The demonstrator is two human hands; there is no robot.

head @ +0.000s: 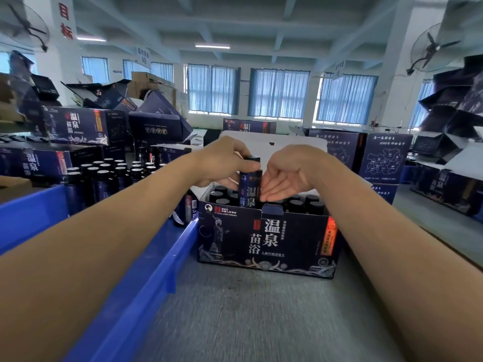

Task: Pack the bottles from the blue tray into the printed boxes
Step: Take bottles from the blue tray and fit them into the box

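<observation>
An open dark-blue printed box [266,241] stands on the grey table in front of me, with several black-capped bottles in it. One dark bottle [250,188] stands upright, half sunk into the box's front row. My left hand [224,163] grips its cap and upper part from the left. My right hand [287,176] is held palm up with straight fingers touching the bottle's right side. The blue tray [146,278] runs along the left and holds several more upright bottles [104,178].
Closed and open printed boxes are stacked at the left [83,126], behind [248,125] and at the right [381,155]. A brown carton edge [444,246] lies at the right. Grey table surface [261,322] stretches in front of the box.
</observation>
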